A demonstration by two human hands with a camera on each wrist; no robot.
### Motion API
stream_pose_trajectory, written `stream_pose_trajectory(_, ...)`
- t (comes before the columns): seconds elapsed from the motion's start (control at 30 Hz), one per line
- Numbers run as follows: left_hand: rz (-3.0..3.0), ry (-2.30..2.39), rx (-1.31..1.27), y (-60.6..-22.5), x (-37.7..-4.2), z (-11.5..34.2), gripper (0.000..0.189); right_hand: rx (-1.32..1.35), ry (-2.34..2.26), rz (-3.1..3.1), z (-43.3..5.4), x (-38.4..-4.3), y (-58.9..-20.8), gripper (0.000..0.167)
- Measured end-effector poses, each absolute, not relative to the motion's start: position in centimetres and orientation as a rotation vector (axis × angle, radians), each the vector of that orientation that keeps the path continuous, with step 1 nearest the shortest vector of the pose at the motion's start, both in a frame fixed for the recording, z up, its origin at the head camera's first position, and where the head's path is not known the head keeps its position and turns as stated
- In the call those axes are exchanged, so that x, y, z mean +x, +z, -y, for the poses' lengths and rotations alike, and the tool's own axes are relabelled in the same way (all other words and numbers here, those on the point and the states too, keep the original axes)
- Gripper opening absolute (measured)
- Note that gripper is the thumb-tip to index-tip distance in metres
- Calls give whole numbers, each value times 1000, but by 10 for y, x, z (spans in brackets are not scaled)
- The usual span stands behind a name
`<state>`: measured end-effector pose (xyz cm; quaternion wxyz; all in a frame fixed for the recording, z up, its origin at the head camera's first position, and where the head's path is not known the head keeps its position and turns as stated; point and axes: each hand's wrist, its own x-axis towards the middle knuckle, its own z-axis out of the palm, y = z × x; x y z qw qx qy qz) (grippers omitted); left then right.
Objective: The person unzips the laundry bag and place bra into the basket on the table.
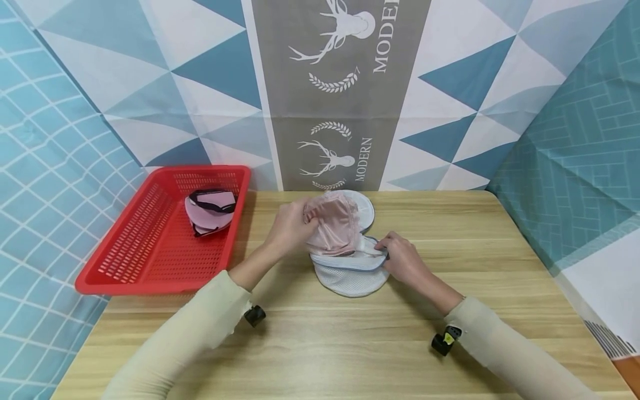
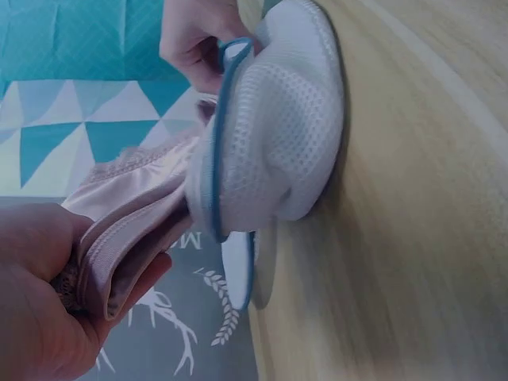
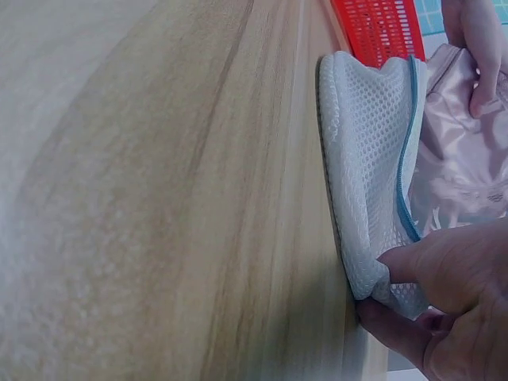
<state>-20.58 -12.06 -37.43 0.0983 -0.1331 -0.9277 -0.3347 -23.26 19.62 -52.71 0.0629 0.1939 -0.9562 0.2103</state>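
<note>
A pink satin undergarment [image 1: 334,225] with lace trim is partly inside the opening of a white mesh laundry bag [image 1: 350,280] on the table. My left hand [image 1: 294,225] pinches the garment by its upper left part, between thumb and fingers, as the left wrist view also shows. The bag's blue-edged mouth [image 2: 226,143] gapes around the garment's lower end. On the bag's right side, my right hand [image 1: 404,256] grips the rim; in the right wrist view its thumb and fingers [image 3: 401,329] pinch the mesh. The bag's round flap [image 1: 365,205] lies folded back behind the garment.
A red perforated basket [image 1: 150,286] stands at the left of the wooden table [image 1: 320,344], holding a pink item with black straps [image 1: 212,208]. Patterned cloth [image 1: 345,100] hangs behind the table and along both sides.
</note>
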Motion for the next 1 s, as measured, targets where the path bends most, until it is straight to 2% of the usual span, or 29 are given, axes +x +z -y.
stream_pose_trajectory(0.33, 2695, -1002, -376, -363, -210, 132, 26, 573, 668, 2889, -194, -226, -520, 40)
stream_pose_trajectory(0.6, 2728, -1055, -361, -355, -210, 138, 30, 562, 671, 2917, -193, -229, -518, 39)
stream_pose_trajectory(1.0, 2829, -1177, -319, -340, -216, 164, 53, 593, 605, 2888, -197, -236, -529, 37)
